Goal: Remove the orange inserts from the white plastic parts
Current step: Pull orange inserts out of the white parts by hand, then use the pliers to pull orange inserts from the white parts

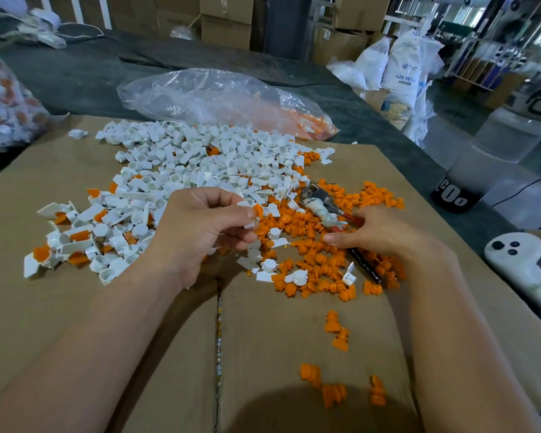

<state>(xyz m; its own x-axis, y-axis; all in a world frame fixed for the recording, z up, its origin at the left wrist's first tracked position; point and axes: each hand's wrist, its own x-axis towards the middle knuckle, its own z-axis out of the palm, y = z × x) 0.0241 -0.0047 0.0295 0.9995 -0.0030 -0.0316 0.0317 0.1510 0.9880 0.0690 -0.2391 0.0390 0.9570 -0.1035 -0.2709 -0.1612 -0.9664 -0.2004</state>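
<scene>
Flattened brown cardboard (138, 323) covers the dark, felt-like tabletop (85, 76), with a crinkled clear bag (219, 95) behind it. White plastic parts (200, 157), small cups with flat tabs, lie heaped at left and centre; ribbed orange inserts (319, 264) scatter to the right. The left hand (200, 229) pinches one white part (251, 225), orange showing at its end, between thumb and curled fingers (219, 196). The right hand (384, 235) lies on the pliers (319, 204) (tape-wrapped, red-handled), fingers (361, 214) bent over the handles; whether they grip is unclear.
</scene>
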